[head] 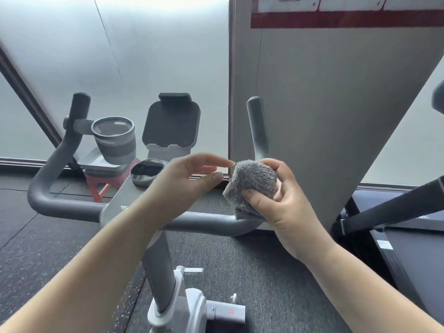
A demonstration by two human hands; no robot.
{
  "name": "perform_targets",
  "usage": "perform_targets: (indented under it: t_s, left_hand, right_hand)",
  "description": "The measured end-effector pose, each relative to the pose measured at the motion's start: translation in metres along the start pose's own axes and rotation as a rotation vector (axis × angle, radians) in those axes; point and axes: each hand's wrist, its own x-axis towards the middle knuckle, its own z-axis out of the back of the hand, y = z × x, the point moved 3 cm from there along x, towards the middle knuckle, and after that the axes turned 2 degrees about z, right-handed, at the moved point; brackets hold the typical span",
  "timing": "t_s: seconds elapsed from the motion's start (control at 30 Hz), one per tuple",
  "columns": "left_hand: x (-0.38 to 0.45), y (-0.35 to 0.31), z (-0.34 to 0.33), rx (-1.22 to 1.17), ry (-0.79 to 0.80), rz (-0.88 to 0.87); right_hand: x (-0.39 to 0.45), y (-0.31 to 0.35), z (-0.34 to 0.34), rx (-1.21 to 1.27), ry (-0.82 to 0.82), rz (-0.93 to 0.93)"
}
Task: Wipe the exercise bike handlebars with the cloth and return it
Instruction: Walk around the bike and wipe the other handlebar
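Right hand (286, 200) has our cloth (252, 186) bunched up, just above the handlebars (206, 222) under it — left hand (182, 181) relaxed, fingertips reaching toward it. Guessing we're mid-wipe; can't judge what's clean, and returning the cloth is left.

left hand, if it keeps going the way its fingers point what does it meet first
Most likely the grey cloth. The left hand is open with its fingers aimed rightward at the bundle, which the right hand grips, and the index tip looks nearly on it already, though depth is unclear.
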Motion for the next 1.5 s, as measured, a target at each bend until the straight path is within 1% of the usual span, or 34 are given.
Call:
perform_targets:
  t_s: [0.07,0.13,0.2,0.27,0.37,0.43,0.5,0.6,0.67,0.77,1.0,1.1,1.23,1.37,1.5]
  left_hand:
    - [-0.007,0.003,0.01,-0.028,-0.07,0.02]
    - [-0.016,0.007,0.02,0.02,-0.161,0.02]
    - [-0.025,0.015,0.029,0.116,-0.232,0.037]
    - [-0.035,0.023,0.037,0.218,-0.265,0.045]
    - [-0.049,0.031,0.046,0.38,-0.307,-0.003]
    - [-0.058,0.035,0.052,0.439,-0.326,-0.013]
    - [-0.065,0.041,0.058,0.479,-0.34,-0.008]
    - [-0.074,0.049,0.065,0.496,-0.354,0.015]
    - [-0.077,0.053,0.065,0.495,-0.351,0.015]
    - [-0.08,0.06,0.063,0.514,-0.324,-0.006]
    - [-0.08,0.067,0.063,0.518,-0.312,-0.066]
    - [-0.081,0.068,0.062,0.513,-0.323,-0.075]
    - [-0.082,0.069,0.061,0.502,-0.345,-0.047]
    - [-0.081,0.066,0.058,0.483,-0.357,-0.037]
    - [-0.077,0.059,0.05,0.49,-0.364,-0.075]
  right_hand:
    - [-0.004,-0.004,-0.006,-0.055,0.01,-0.022]
    - [-0.008,-0.006,-0.012,-0.111,0.004,-0.042]
    - [-0.014,-0.01,-0.021,-0.049,0.036,-0.092]
    - [-0.022,-0.018,-0.033,0.02,0.103,-0.157]
    - [-0.039,-0.033,-0.053,0.046,0.233,-0.234]
    - [-0.049,-0.047,-0.065,0.049,0.313,-0.283]
    - [-0.057,-0.063,-0.073,0.017,0.35,-0.343]
    - [-0.059,-0.09,-0.077,0.023,0.301,-0.477]
    - [-0.057,-0.104,-0.079,0.058,0.232,-0.566]
    - [-0.049,-0.115,-0.084,0.09,0.121,-0.629]
    - [-0.043,-0.124,-0.093,0.23,0.104,-0.59]
    - [-0.041,-0.126,-0.093,0.269,0.066,-0.572]
    - [-0.033,-0.126,-0.096,0.409,-0.005,-0.552]
    - [-0.028,-0.12,-0.095,0.486,0.017,-0.506]
    - [-0.029,-0.12,-0.086,0.522,0.009,-0.486]
